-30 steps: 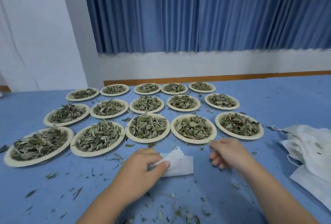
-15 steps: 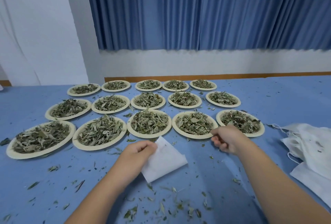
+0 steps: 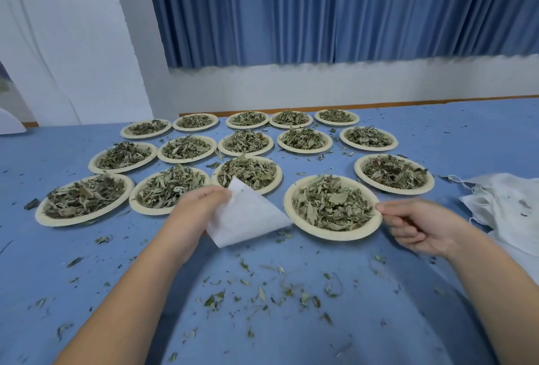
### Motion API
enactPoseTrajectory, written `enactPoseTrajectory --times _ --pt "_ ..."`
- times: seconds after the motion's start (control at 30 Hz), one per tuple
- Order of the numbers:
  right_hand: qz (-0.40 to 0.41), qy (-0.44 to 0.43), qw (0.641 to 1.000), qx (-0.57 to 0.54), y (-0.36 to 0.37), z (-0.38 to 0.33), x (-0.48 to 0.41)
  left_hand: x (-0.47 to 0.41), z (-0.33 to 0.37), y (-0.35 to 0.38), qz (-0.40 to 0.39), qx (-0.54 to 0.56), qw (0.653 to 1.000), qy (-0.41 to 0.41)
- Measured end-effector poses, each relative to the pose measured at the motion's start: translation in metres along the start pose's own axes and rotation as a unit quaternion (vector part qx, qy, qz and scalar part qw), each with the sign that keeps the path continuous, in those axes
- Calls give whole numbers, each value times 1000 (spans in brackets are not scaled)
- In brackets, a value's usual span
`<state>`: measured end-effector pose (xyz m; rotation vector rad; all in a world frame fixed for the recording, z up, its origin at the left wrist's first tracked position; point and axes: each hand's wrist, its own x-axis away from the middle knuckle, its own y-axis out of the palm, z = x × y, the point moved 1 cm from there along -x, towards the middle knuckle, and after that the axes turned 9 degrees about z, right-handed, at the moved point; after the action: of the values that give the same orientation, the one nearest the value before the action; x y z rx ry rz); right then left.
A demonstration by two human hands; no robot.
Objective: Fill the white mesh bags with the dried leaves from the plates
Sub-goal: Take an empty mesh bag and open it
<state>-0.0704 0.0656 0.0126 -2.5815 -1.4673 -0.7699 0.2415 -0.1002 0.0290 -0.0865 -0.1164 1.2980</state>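
Fifteen plates (image 3: 332, 238) of dried leaves (image 3: 332, 207) stand on one counter (image 3: 481, 137), three rows of five. Two hands: left hand (image 3: 198, 213), right hand (image 3: 417, 227). One single white bag (image 3: 245, 215); the heap of bags (image 3: 507, 204) cannot be counted.

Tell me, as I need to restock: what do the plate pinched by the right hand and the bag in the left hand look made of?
The plate is probably paper or moulded pulp: cream, matte, with a thin, slightly rough rim. The bag is probably thin nonwoven or fine mesh fabric: white, matte, bending softly where it is held. Neither is certain from looks alone.
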Motion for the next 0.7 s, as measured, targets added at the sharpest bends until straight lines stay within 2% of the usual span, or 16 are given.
enactPoseTrajectory --times 0.2,0.37,0.5,0.7 --pt "-81 6 994 77 -3 14 23 7 12 -21 55 15 998 23" --pt "-112 25 984 134 6 17 28 14 33 -32 73 -28 993 92" --pt "-52 -2 970 236 13 15 31 18 56 -9 64 -65 983 160" --pt "96 -93 895 426 16 3 36 14 73 42 29 -148 948 280"
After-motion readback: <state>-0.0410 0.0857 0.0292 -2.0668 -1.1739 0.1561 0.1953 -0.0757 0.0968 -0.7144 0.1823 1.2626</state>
